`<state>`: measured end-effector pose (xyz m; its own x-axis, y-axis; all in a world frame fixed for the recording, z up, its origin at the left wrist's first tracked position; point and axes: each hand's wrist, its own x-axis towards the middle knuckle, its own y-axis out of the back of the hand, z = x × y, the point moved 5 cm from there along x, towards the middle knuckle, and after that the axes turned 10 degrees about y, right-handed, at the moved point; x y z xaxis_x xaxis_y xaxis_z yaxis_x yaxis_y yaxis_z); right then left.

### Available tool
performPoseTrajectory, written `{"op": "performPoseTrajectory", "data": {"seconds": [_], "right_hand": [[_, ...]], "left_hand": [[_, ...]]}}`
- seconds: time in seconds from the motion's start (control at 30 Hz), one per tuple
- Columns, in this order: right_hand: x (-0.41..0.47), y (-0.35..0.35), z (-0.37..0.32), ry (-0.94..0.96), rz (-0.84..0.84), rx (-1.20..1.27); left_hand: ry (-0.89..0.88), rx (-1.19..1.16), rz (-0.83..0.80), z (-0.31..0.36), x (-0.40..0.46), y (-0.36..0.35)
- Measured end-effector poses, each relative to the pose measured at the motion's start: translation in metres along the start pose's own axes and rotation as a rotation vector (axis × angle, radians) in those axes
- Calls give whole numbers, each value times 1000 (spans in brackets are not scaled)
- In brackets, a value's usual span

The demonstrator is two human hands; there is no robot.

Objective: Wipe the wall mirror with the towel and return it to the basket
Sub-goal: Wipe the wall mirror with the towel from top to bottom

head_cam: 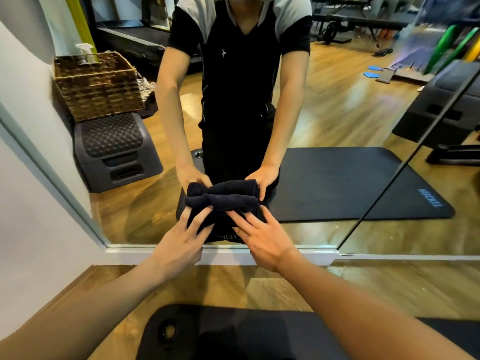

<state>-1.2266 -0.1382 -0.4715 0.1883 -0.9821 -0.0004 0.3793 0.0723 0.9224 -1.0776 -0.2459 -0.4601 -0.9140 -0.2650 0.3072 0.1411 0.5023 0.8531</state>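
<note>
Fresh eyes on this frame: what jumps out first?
Both hands, left and right, press a bunched dark navy towel against the lower wall mirror at centre, mirrored by the person's reflection. At upper left, a brown woven wicker basket shows in the reflection.

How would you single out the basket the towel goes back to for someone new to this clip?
Start at the wall mirror and look to the upper left of its reflection. There a brown woven wicker basket sits on a dark grey step platform. It is the only woven, rectangular container there, with a spray bottle behind it.
</note>
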Motion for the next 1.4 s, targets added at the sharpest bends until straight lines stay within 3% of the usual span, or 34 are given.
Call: {"op": "performPoseTrajectory", "data": {"seconds": [0.2, 0.4, 0.6, 1.17, 1.4], "right_hand": [[-48, -9, 33, -13, 0, -34], [-99, -23, 67, -53, -59, -59], [-150, -31, 101, -93, -58, -93], [-235, -55, 157, -184, -129, -118], [-226, -66, 151, -195, 25, -49]], "left_hand": [[-87, -27, 37, 43, 29, 0], [-139, -58, -64, 88, 63, -9], [-231, -133, -63, 141, 99, -2], [-247, -206, 9, 229, 165, 19], [-245, -188, 25, 234, 165, 16]]}}
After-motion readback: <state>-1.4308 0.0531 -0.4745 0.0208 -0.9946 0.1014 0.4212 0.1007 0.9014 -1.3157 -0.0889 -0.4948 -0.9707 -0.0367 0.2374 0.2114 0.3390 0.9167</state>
